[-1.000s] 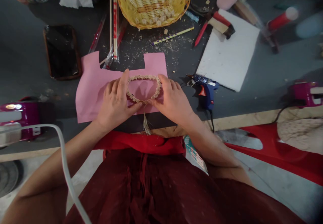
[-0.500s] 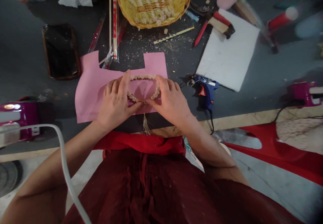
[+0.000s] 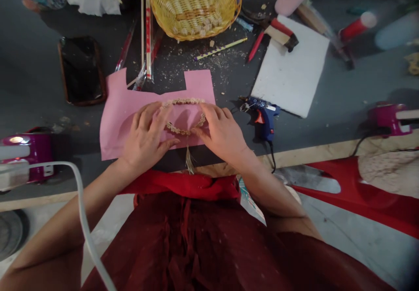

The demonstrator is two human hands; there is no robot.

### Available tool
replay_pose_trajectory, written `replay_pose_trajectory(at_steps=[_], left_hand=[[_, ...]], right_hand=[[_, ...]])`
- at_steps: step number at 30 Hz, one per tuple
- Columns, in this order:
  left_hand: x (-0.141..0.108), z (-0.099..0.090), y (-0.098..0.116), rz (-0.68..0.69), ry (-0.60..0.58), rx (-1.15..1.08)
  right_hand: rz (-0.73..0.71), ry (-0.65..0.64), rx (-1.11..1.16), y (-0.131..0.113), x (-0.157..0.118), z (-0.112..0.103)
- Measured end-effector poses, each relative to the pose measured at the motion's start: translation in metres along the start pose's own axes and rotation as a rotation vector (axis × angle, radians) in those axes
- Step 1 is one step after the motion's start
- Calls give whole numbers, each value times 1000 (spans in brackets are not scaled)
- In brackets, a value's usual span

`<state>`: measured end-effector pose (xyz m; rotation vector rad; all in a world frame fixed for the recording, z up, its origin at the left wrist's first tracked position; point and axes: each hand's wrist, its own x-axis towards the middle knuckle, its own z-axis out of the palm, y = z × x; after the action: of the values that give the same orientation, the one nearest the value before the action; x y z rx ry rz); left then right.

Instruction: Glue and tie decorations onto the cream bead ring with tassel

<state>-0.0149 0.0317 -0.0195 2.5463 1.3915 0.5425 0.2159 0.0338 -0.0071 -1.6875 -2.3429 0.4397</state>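
The tassel (image 3: 190,162) extends from the near edge of the ring (image 3: 179,130) toward the wearer. The ring is located between the 2 hands, over the pink paper (image 3: 114,112); whether it rests flat cannot be determined. As viewed, its long axis runs left to right, from 1 hand to the other. The right hand (image 3: 222,129) is the nearer: its thumb bears on the near edge and its fingers on the right end, gripping the ring. The left hand (image 3: 144,129) is spread, thumb clear of the near edge; fingertip contact at the left end cannot be confirmed. The glue gun (image 3: 266,118) lies right of the right hand. Beyond the paper are the pencil (image 3: 221,49) and, farther, the basket (image 3: 163,24).
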Motion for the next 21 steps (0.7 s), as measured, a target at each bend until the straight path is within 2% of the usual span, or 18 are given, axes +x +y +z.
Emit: replay_pose_trajectory(at_steps=[4,10,14,18,21], left_hand=[[-12,-5,8,100,5,38],[-20,-4,14,115,5,25],[-20,-2,13,98,-20,59],[-21,-2,11,124,-17,93],[-19,-2,11,137,-25,105]], right_hand=[[19,11,-17,-3,-2,1],[6,48,27,2,-6,0],[-115,107,73,7,-16,2],[-255,78,43,10,-27,6],[-284,57,-8,11,-31,10]])
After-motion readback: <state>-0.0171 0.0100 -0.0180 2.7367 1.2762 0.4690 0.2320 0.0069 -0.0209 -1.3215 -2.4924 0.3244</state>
